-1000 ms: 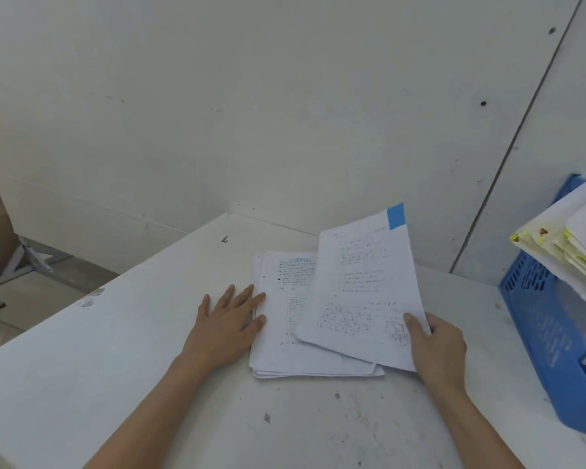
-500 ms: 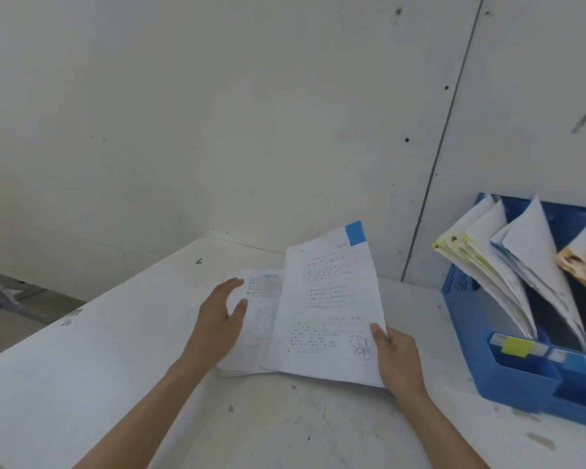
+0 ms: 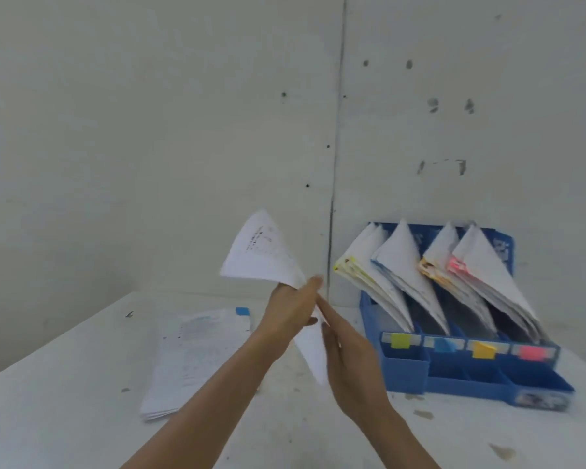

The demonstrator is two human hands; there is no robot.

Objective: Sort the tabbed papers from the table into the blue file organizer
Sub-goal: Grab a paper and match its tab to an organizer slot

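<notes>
A sheet of printed paper [image 3: 262,253] is up in the air, bent, between my two hands; its tab is hidden. My left hand [image 3: 293,308] grips it at the middle, and its top fans out to the upper left. My right hand [image 3: 350,362] lies with long fingers along the sheet's lower part and pinches it with the thumb. The stack of papers [image 3: 196,353] lies flat on the table to the left, with a blue tab [image 3: 242,311] on its top sheet. The blue file organizer [image 3: 487,380] stands to the right of my hands.
The organizer has several slots labelled yellow [image 3: 399,340], blue [image 3: 444,345], orange [image 3: 483,350] and pink [image 3: 530,352], each holding leaning papers. A pale wall rises right behind the white table [image 3: 64,418]. The table's left edge is near the stack.
The blue-tabbed sheet has been lifted off the stack and swung upward. My left hand left the stack and took hold of the sheet. My view turned right, showing the whole organizer.
</notes>
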